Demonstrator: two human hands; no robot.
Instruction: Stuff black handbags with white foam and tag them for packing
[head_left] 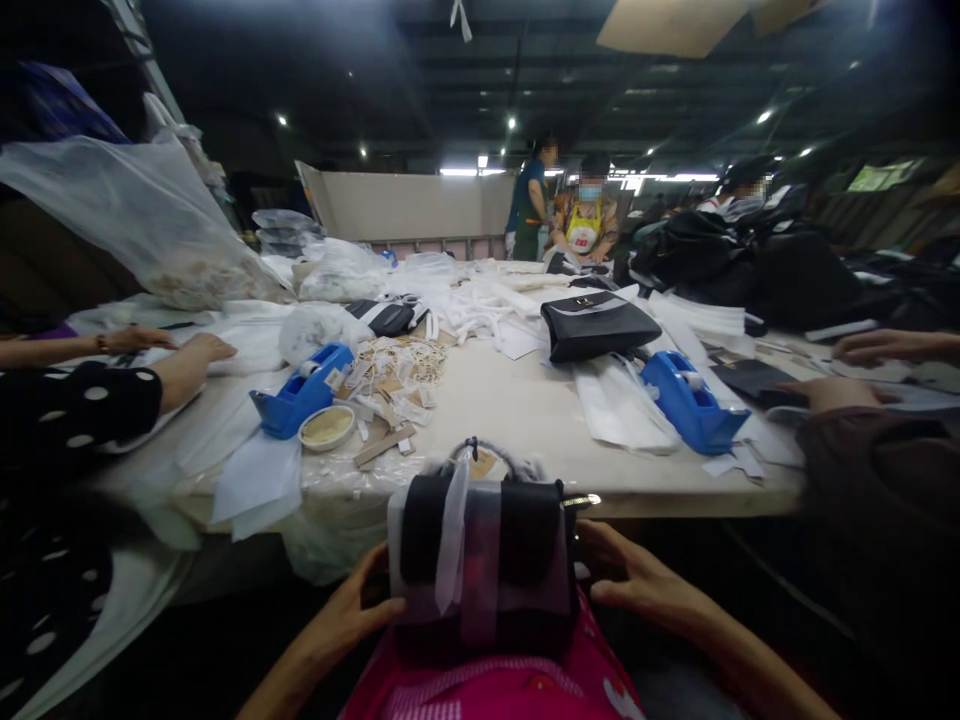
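A black handbag (pixel 517 540), partly covered by thin white wrapping and a translucent band, stands against the table's front edge, close to my body. My left hand (pixel 367 600) grips its left side, the thumb at the front edge and the other fingers partly hidden. On the opposite side my right hand (pixel 630 575) holds the bag with curled fingers, their tips partly out of sight. A white strip (pixel 452 540) hangs down the bag's front. From its upper right corner sticks a metal zip or chain end (pixel 581 500).
Two blue tape dispensers (pixel 304 390) (pixel 694 400) flank the table's middle. Tags and strings (pixel 397 375) lie beside a small round tub (pixel 327 427). Another black handbag (pixel 598 322) rests on white paper. Co-workers' hands (pixel 184 365) (pixel 847 390) are at both sides.
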